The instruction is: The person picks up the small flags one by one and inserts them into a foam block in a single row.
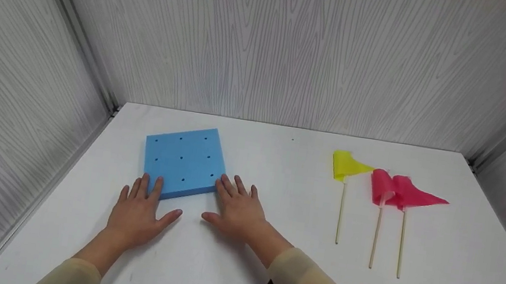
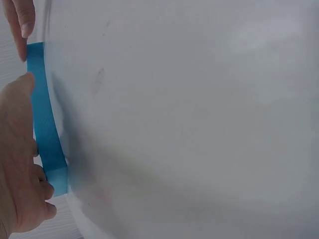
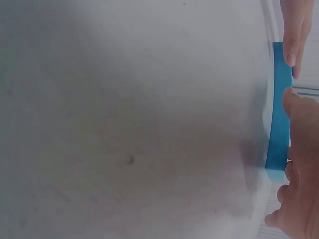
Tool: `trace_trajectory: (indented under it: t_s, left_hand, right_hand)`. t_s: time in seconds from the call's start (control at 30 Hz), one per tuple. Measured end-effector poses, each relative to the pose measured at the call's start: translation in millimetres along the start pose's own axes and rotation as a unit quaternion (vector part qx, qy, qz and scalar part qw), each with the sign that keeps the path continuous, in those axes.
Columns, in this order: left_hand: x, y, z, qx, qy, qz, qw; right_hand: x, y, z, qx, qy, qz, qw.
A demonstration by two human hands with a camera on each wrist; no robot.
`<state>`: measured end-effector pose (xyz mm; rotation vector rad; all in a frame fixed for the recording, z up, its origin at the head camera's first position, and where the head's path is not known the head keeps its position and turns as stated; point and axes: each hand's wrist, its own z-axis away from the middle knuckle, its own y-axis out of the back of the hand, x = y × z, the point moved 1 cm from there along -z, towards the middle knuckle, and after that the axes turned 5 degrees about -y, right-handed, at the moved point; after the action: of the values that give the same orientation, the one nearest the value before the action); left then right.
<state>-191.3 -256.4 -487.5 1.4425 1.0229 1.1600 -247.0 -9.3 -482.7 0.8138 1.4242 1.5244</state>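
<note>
A flat blue foam block (image 1: 194, 163) with several small holes in its top lies on the left half of the white table, turned a little. My left hand (image 1: 133, 216) has its fingers spread straight, with fingertips at the block's near left corner. At the near right corner, the straight fingertips of my right hand (image 1: 239, 211) meet the edge. Both thumbs point inward toward each other, in front of the block. In the left wrist view, the block's blue side (image 2: 46, 117) shows beyond the hand. The right wrist view shows the same side (image 3: 280, 114) past the right hand.
To the right lie a yellow flag (image 1: 346, 166) and two red flags, one left (image 1: 380, 185) and one right (image 1: 414, 195), on thin wooden sticks. The red cloths overlap. Wood-grain panels (image 1: 285, 48) enclose the white table (image 1: 279, 165) at the back and sides.
</note>
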Motion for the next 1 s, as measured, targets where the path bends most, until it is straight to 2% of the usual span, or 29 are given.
trace_trajectory:
  t_s: [0.23,0.4,0.53,0.67,1.0]
  left_hand:
    - [3.0,1.0,-5.5,-0.018,-0.016,0.016,0.9996]
    - [11.5,5.7,-9.8,-0.022,-0.029,0.017,0.9992]
    - [22.1,3.6,-13.2,-0.034,-0.035,0.018,0.9986]
    - [38.5,-2.7,-20.3,-0.045,-0.049,0.018,0.9976]
    - [91.9,-15.0,-39.0,-0.051,-0.094,0.021,0.9941]
  right_hand:
    - [6,0,2,-0.003,-0.004,0.002,1.000]
    - [15,1,10,0.011,-0.009,-0.005,1.000]
    - [25,0,21,0.023,-0.009,-0.009,1.000]
    - [42,0,36,0.034,-0.016,-0.012,0.999]
    - [93,4,75,0.039,-0.046,-0.038,0.997]
